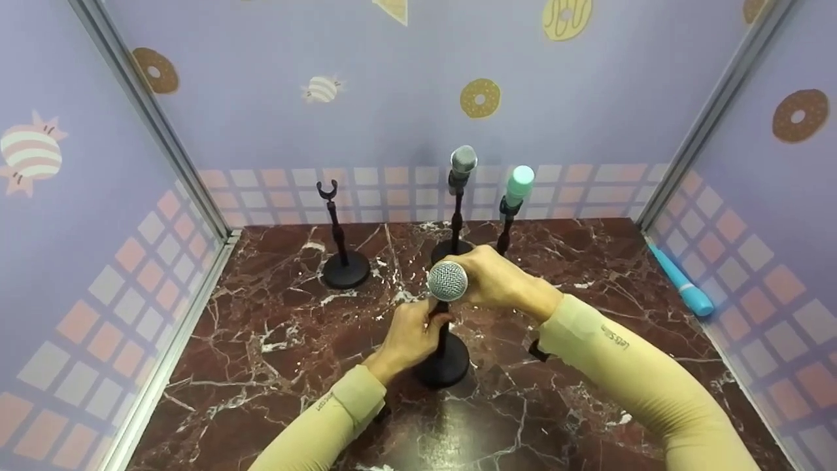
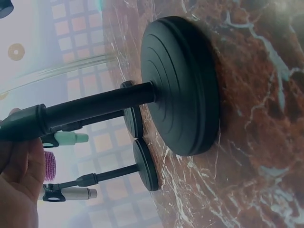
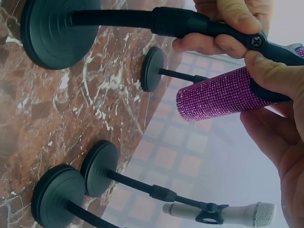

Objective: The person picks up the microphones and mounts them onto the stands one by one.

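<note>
- Left hand (image 1: pixel 409 335): fingers and thumb wrapped round the post of the front stand (image 2: pixel 180 85), just below the screw of its clip (image 3: pixel 278 53).
- Right hand (image 1: pixel 502 280): grasping the purple mic (image 3: pixel 213 97) at the clip, thumb pressed on the black clip, fingers on the mic's far side.
- Purple mic: at the top of the front stand, with the clip round its body (its handle is studded with sparkly beads) and its silver mesh head facing up.
- Front stand: round base flat on the marbled table (image 1: pixel 294 366), post upright.
- Behind: the silver mic (image 1: pixel 463 160) and green mic (image 1: pixel 521 183), each in a clip on its own stand.
- Back left: a spare stand (image 1: pixel 346 269) topped by a bare fork.
- Right edge: a blue stick (image 1: pixel 677 278) lies beside the side wall (image 1: pixel 771 281).
</note>
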Demonstrator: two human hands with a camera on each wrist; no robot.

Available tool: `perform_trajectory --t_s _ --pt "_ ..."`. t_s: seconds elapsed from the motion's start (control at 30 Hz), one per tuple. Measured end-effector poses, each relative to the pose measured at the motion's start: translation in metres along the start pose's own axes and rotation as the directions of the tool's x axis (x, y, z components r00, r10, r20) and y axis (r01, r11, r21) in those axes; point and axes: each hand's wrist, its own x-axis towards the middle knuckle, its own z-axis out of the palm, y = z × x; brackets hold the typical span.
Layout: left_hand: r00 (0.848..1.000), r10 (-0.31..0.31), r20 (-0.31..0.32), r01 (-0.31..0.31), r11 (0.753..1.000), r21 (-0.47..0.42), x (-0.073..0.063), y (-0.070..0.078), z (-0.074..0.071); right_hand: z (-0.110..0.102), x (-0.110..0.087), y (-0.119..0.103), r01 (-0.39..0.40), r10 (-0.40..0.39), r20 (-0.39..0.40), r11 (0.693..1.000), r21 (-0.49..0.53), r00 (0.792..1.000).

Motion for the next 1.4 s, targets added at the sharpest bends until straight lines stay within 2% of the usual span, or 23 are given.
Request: perform_trajectory --t_s 0.2,0.37,0.53,0.67,0.83,1.1,1.23,1.4 --pt "1.0 -0.016 0.013 0.016 0.999 -0.045 0.0 0.0 0.0 0.006 -0.008 0.005 0.006 -0.008 -0.061 1.0 -0.022 0.998" --pt "1.0 0.0 0.004 0.0 0.999 -0.033 0.0 0.0 0.001 0.01 -0.006 0.005 -0.03 0.031 -0.013 0.998 0.052 0.999" --pt "1.0 0.016 0.01 -0.015 0.999 -0.037 0.001 0.0 0.001 0.007 -0.005 0.002 -0.018 0.018 -0.006 1.0 0.005 1.0" --pt "0.999 -0.018 0.039 0.019 0.999 -0.036 0.002 0.002 0.0 0.006 -0.008 0.001 -0.015 0.014 -0.025 0.999 -0.04 1.0" --pt "0.995 -0.06 0.082 0.066 0.996 -0.066 0.002 0.004 -0.004 0.009 -0.01 0.001 -0.025 0.023 -0.043 0.999 -0.043 0.999" --pt "0.989 -0.061 0.135 0.074 0.993 -0.094 -0.003 0.001 -0.006 0.011 -0.012 0.0 -0.032 0.031 -0.055 0.999 -0.014 0.998" --pt "0.989 -0.059 0.137 0.074 0.991 -0.11 -0.005 0.0 -0.007 0.014 -0.016 0.001 -0.046 0.044 -0.082 0.999 -0.023 0.996" --pt "0.992 -0.061 0.114 0.079 0.984 -0.16 -0.006 0.001 -0.008 0.021 -0.027 0.003 -0.111 0.107 -0.119 0.994 -0.021 0.987"
